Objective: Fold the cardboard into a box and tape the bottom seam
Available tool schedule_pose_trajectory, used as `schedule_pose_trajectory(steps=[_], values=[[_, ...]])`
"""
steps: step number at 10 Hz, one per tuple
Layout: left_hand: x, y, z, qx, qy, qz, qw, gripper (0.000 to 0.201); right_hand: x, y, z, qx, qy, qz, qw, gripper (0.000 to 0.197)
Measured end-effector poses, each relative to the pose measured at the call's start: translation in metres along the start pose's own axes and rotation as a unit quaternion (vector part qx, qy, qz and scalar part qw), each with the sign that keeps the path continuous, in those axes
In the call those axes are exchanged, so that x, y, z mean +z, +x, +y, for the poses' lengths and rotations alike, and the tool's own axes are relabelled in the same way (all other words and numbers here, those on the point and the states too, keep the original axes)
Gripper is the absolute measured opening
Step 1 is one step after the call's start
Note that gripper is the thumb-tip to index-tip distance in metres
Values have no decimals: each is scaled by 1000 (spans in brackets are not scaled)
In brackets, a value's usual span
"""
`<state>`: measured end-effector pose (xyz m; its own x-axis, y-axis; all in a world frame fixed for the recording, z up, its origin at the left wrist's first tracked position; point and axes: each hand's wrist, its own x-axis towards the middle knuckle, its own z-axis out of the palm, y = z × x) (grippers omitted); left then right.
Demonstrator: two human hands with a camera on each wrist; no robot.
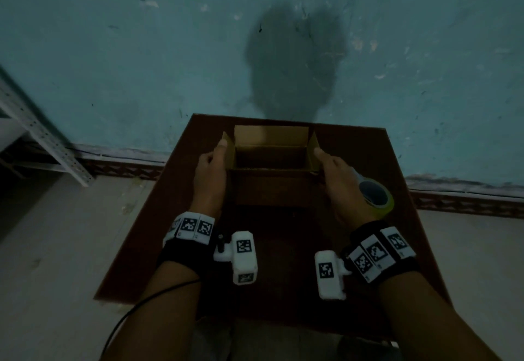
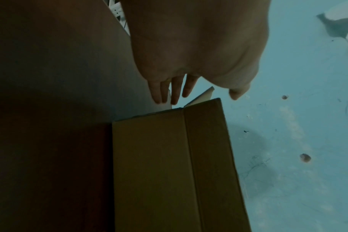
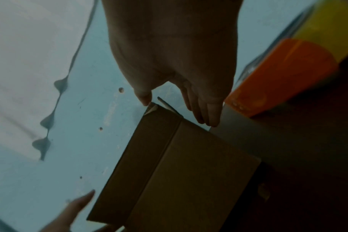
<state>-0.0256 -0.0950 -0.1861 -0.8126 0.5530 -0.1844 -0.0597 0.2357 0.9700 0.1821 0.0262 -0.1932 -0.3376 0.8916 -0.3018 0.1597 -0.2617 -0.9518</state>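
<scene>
The cardboard box point(image 1: 270, 159) stands just above the middle of the head view, squared up into an open tube with its flaps raised: a far flap at the top, one side flap at left and one at right. Its near wall faces the lower edge of the frame in shadow. It looks light and fairly stiff along the panels but weak at the creases, so it will likely skew if pushed from one side only; the best hold seems to be on both end walls at once, low and near the corners, not on the loose flaps.

The left hand point(image 1: 211, 172) lies against the left end wall, fingers extended and relaxed, thumb up beside the left flap; in the left wrist view the fingers reach past the box corner without curling round it. The right hand point(image 1: 334, 175) mirrors it on the right end wall, fingers extended and thumb tip near the flap corner, pressing rather than gripping.

A tape roll point(image 1: 375, 197) with a yellow rim sits just right of the right hand, partly behind it; the right wrist view shows an orange part beside the yellow.

All rests on a dark reddish-brown table point(image 1: 175, 219) filling the lower centre. Behind it is a scuffed teal wall point(image 1: 113, 48), a pale floor point(image 1: 56, 247) at lower left, and a white metal shelf frame point(image 1: 42, 139) at the left edge. The light is dim.
</scene>
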Motion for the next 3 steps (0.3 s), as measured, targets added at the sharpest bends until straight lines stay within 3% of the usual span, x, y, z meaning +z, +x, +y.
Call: schedule_pose_trajectory(steps=[1,2,3], values=[[-4,-10,3,12,10,-3,1000,73,0,-9,-7,-12,-8,8,1000,99],[-16,-15,27,16,-37,21,999,97,-2,-20,-36,-49,-21,42,998,77],[-25,-18,45,23,-68,31,997,96,-5,-33,-58,-76,-27,58,995,61]])
